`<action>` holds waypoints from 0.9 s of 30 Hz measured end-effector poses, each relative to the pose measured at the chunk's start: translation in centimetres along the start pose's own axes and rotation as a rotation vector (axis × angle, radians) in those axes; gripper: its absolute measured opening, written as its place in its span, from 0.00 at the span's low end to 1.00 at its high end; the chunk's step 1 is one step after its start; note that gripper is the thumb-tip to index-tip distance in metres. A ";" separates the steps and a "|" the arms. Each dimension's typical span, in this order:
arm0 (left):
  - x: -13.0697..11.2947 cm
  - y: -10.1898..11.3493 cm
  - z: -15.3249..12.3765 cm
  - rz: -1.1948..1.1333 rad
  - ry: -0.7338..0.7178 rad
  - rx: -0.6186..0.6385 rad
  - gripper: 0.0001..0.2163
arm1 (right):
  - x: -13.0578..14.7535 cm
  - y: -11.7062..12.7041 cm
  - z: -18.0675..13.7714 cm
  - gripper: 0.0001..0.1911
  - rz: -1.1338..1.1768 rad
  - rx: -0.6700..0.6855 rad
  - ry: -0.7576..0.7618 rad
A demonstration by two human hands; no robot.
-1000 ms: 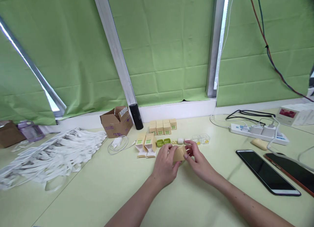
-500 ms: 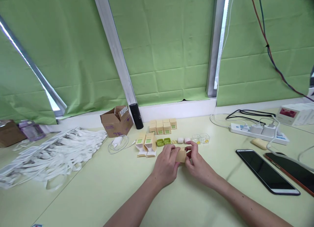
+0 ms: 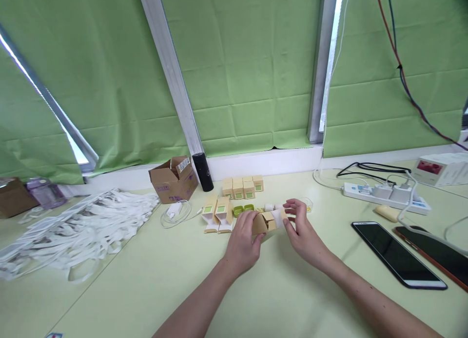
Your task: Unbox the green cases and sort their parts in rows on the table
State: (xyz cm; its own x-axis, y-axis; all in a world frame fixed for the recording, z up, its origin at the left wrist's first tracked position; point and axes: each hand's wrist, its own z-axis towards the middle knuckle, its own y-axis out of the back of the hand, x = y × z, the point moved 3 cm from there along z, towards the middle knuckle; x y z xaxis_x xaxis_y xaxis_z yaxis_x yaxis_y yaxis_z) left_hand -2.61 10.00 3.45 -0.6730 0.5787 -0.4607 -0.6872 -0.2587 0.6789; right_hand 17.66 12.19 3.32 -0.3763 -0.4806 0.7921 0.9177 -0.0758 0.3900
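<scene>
A small tan cardboard box (image 3: 260, 224) is in my left hand (image 3: 241, 240), its fingers and thumb wrapped round the left side. With fingertips and thumb, my right hand (image 3: 302, 226) pinches the box's lid flap (image 3: 279, 218), which stands out to the right and shows its white inner side. The box's end faces right and its smaller flaps show. Just beyond lie two green trays (image 3: 249, 208), small white cylinders (image 3: 269, 207) and clear plastic containers (image 3: 307, 203), partly hidden by my right hand. Two similar boxes (image 3: 222, 208) with lids open lie left of the trays.
Several closed small boxes (image 3: 238, 188) stand in rows behind. A brown carton (image 3: 173, 182), a black cylinder (image 3: 203, 173) and a white charger (image 3: 174, 210) are left. White straps (image 3: 102, 226) spread far left. A power strip (image 3: 385, 199) and two phones (image 3: 397, 255) lie right.
The box's lid flap has opened out to the right, pulled by my right hand. My right hand has moved slightly right, away from my left hand.
</scene>
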 end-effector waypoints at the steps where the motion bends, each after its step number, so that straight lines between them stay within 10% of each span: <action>1: 0.0 0.0 0.0 -0.015 0.005 -0.005 0.27 | 0.1 0.3 0.1 0.23 -0.047 -0.037 0.068; 12: -1.8 0.2 0.2 -0.113 -0.030 0.105 0.19 | 1.5 1.0 -0.2 0.39 -0.421 -0.099 0.505; 27: -1.2 0.3 0.2 -0.146 0.008 0.046 0.18 | 4.8 -0.4 -2.7 0.28 -0.431 -0.004 0.721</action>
State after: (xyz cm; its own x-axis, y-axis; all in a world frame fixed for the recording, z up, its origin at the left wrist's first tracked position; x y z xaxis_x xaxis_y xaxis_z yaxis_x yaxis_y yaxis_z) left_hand -1.96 9.33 4.34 -0.5691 0.6017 -0.5604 -0.7647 -0.1368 0.6297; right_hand 15.80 7.55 5.74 -0.5215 -0.8495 0.0793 0.7134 -0.3832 0.5867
